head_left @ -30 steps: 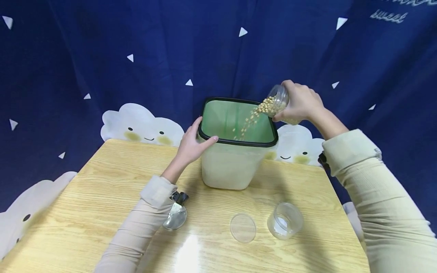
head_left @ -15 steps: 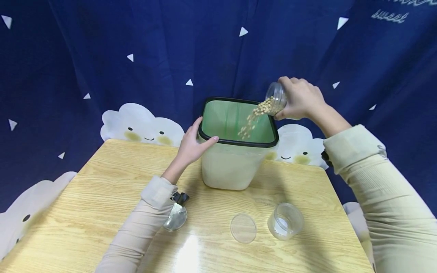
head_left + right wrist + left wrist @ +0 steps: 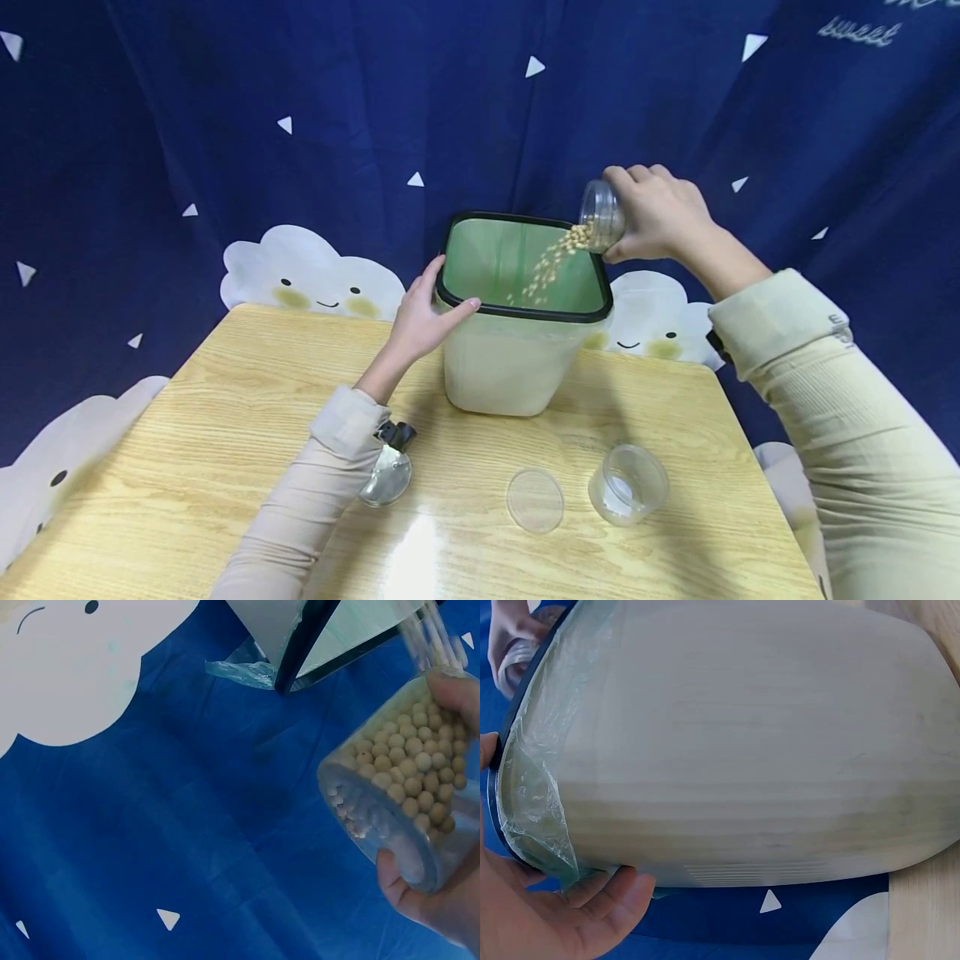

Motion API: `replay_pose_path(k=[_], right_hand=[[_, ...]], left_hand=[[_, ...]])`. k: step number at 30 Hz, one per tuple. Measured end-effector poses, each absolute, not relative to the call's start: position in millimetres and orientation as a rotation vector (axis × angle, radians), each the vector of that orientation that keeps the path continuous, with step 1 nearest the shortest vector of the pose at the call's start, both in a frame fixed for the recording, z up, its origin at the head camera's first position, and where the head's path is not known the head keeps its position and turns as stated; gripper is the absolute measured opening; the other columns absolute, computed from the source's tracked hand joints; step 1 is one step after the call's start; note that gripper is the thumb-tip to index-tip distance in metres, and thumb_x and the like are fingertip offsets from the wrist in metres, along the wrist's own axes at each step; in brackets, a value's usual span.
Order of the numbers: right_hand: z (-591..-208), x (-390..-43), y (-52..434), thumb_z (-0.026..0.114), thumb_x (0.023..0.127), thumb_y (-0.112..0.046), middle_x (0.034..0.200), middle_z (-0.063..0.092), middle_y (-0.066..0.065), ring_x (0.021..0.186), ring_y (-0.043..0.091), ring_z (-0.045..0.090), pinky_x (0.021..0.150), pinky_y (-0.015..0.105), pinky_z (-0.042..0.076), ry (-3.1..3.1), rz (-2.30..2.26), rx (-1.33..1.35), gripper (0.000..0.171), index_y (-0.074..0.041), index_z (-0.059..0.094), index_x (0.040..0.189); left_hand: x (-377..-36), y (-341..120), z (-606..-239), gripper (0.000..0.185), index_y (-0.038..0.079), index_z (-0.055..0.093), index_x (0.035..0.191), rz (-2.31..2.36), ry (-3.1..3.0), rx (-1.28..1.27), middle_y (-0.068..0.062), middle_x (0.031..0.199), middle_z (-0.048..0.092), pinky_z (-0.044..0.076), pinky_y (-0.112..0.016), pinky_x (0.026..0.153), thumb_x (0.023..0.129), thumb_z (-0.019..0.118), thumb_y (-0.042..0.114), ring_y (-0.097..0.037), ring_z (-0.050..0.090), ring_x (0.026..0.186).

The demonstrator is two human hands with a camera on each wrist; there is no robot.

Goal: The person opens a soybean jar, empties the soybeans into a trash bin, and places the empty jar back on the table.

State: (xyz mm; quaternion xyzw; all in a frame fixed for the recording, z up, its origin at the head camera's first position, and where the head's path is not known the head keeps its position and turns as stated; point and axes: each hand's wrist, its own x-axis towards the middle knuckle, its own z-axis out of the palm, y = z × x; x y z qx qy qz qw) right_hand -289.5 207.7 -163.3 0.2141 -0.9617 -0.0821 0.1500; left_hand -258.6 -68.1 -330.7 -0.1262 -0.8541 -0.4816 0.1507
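Two hands working: right hand [image 3: 660,212] gripping the clear bean-filled plastic jar [image 3: 602,215], mouth tilting down-left over the green-lined white bin [image 3: 517,333], left hand [image 3: 423,321] flat on its rim.

Bright light from above, with some bending at the edges.
A white glare spot is seen on the table [image 3: 420,550]. Soft shadows are cast under the arms. The bin [image 3: 742,750] is bent round in the left wrist view, and the beans [image 3: 420,772] are slightly blurred.

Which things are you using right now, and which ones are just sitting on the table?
In use:
right hand
jar
beans
bin
left hand

Just lying there:
clear lid
empty jar
round shiny thing, partly under the left sleeve
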Motion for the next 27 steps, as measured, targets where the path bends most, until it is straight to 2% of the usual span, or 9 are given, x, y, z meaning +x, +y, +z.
replay_pose_path(k=[27], right_hand=[[-159.6, -284.0, 196.3, 0.082, 0.053, -0.032, 0.121, 0.044, 0.027, 0.108, 0.045, 0.039, 0.076, 0.059, 0.039, -2.665, -0.426, 0.696, 0.095, -0.002, 0.035, 0.130]], left_hand=[[-258.9, -72.8, -330.9, 0.081, 0.013, 0.026, 0.143, -1.386, -2.457, -0.362, -0.017, 0.140, 0.035, 0.030, -0.046, 0.100, 0.079, 0.065, 0.043, -0.031, 0.034, 0.126]])
